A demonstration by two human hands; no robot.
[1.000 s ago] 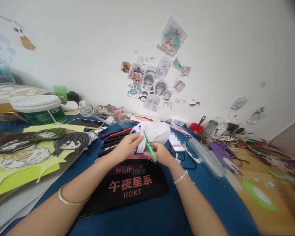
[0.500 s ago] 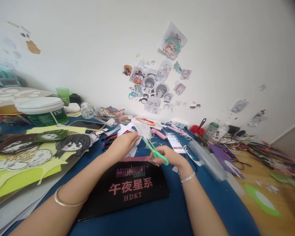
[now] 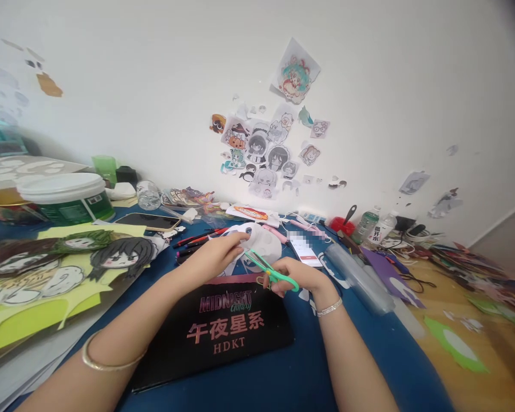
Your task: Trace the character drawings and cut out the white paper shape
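Note:
My right hand (image 3: 289, 276) grips a pair of green-handled scissors (image 3: 278, 277), its fingers in the loops and the blades pointing up and left. Pinched in my left hand (image 3: 225, 247) is a piece of white paper (image 3: 269, 245) with an uneven outline. The blade tips lie close to the paper's lower edge, near my left fingertips; whether they are biting into it I cannot tell. Below both hands lies a black folder (image 3: 236, 326) with pink lettering. Markers (image 3: 193, 246) lie just left of the paper, partly behind my left hand.
At left stand a green tub with a white lid (image 3: 64, 197) and yellow paper with cartoon cutouts (image 3: 122, 254). A dark phone (image 3: 148, 221) lies behind them. Right of my hands are a lit phone (image 3: 304, 252), a clear plastic roll (image 3: 360, 277) and bottles (image 3: 368, 223). Cutouts (image 3: 264, 183) cover the wall.
The white paper has turned in my left hand and now spreads wider to the right. The scissors have tipped flatter, with their blades lower. The view has shifted slightly.

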